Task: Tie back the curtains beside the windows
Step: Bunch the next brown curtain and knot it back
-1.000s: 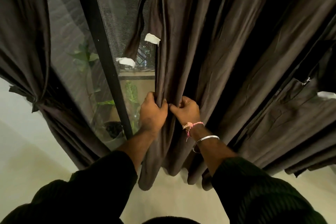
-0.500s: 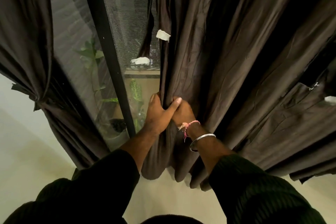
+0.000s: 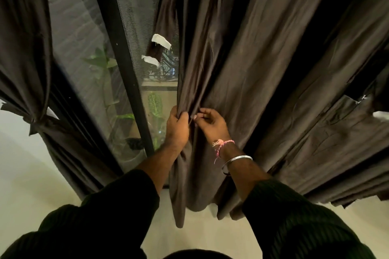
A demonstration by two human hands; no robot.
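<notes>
My right hand [image 3: 212, 124] has slid off my left hand [image 3: 176, 128]; both hands' fingers clamp one curtain [image 3: 242, 59], a second curtain [image 3: 25, 48] hangs tied.

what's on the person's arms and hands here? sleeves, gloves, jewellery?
Both hands are bare, no gloves. Each forearm comes out of a dark ribbed knit sleeve, pushed up partway. The left hand and wrist carry nothing. The right hand has two things at the wrist: a pink and white thread band with frayed ends, and below it a plain silver metal bangle.
</notes>
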